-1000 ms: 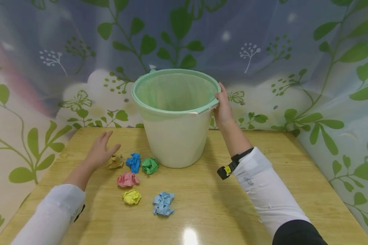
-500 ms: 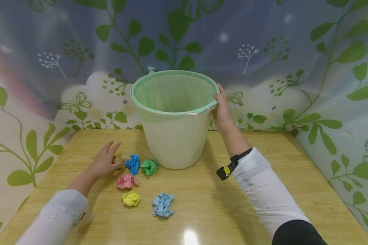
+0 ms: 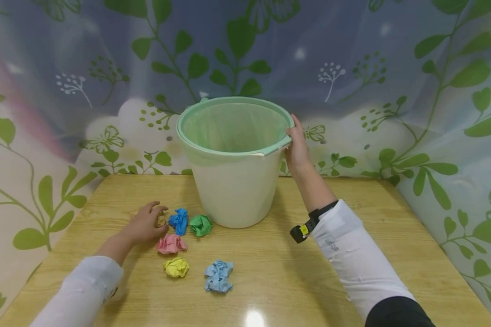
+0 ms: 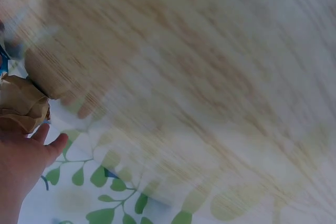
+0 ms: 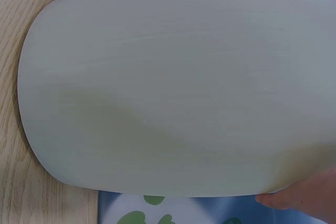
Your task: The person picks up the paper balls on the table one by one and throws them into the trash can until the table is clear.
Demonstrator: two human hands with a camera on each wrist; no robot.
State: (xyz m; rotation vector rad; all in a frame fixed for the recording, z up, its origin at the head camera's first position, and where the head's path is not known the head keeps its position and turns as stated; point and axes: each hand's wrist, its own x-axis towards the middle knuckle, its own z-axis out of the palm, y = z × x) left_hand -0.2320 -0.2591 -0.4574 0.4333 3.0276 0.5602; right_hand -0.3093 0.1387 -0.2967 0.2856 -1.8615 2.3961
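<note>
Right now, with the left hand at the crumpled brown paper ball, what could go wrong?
The left hand might knock the crumpled blue paper ball or crumpled pink paper ball, both close beside the crumpled brown paper ball.

The right hand grips the round, off-white plastic bucket high on one side; a shove there could slide it into the crumpled green paper ball near its base.

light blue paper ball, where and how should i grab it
Probably pinch the light blue paper ball across its middle, coming from above. It lies apart from the yellow ball, leaving both sides open, and its crumpled folds should give purchase. The left hand seems likelier, since the right hand holds the bucket at its rim.
</note>
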